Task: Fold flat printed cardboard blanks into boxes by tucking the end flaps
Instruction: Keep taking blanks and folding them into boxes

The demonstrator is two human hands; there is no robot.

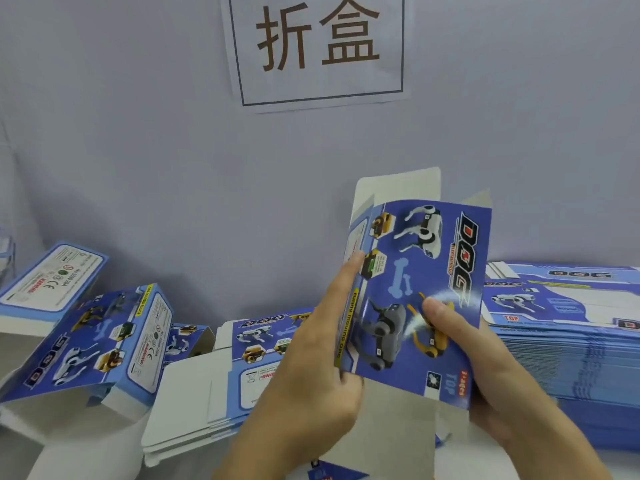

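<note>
I hold a blue printed cardboard blank [422,271] with robot dogs and the word DOG upright in front of me, partly opened into a sleeve. White end flaps stick up at its top, and a grey inner flap hangs below. My left hand [311,358] grips its left edge, index finger stretched up along the fold. My right hand [478,362] grips the right lower part, thumb pressed on the printed face.
A tall stack of flat blanks [568,327] lies at the right. Folded boxes [93,337] lie tilted at the left, another box [52,275] behind them. More blanks [194,396] lie in the middle. A paper sign [318,46] hangs on the grey wall.
</note>
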